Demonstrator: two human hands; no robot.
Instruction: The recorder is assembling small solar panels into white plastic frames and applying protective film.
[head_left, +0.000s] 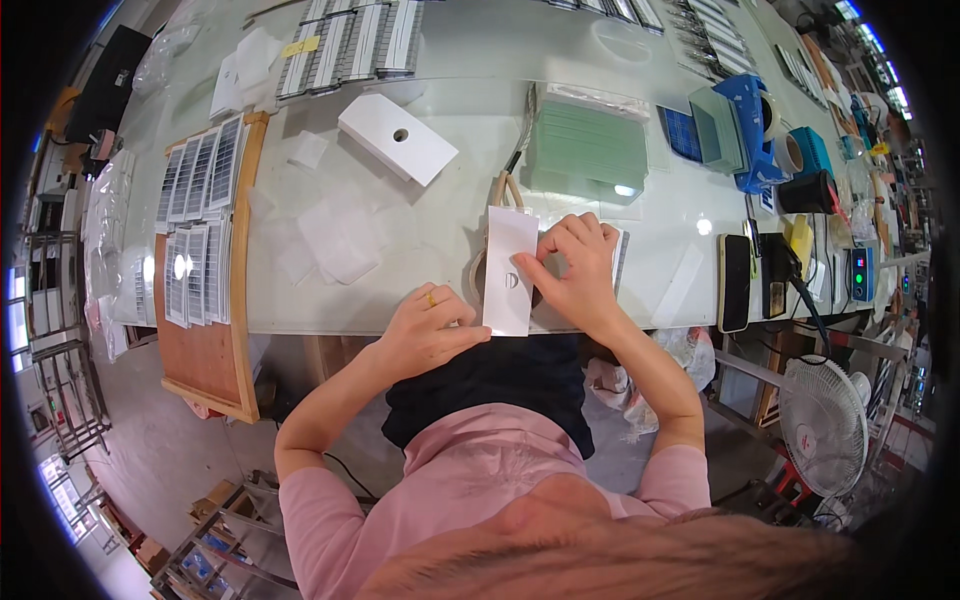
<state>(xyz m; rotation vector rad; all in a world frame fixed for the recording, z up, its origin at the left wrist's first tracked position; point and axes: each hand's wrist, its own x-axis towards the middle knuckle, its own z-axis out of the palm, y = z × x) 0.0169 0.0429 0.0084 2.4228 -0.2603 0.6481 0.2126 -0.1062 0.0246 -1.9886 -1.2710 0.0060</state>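
Note:
A narrow white card (510, 235) with a small round cut or mark lies upright in front of me at the table's near edge. My right hand (578, 268) holds its right side, thumb on the face and the other fingers curled. My left hand (430, 325), with a ring on one finger, is closed at the card's lower left corner, fingertips on it. Partly hidden behind the card is a tan looped thing (508, 188) joined to a dark cord; its kind I cannot make out. A white box (398, 140) with a round hole sits farther left.
Stacked green-tinted glass panes (588, 150) stand beyond the card. A wooden tray (245, 270) of small striped panels is at left, near thin white sheets (340, 240). On the right are a phone (734, 283), a blue tape holder (750, 130) and a fan (825, 425).

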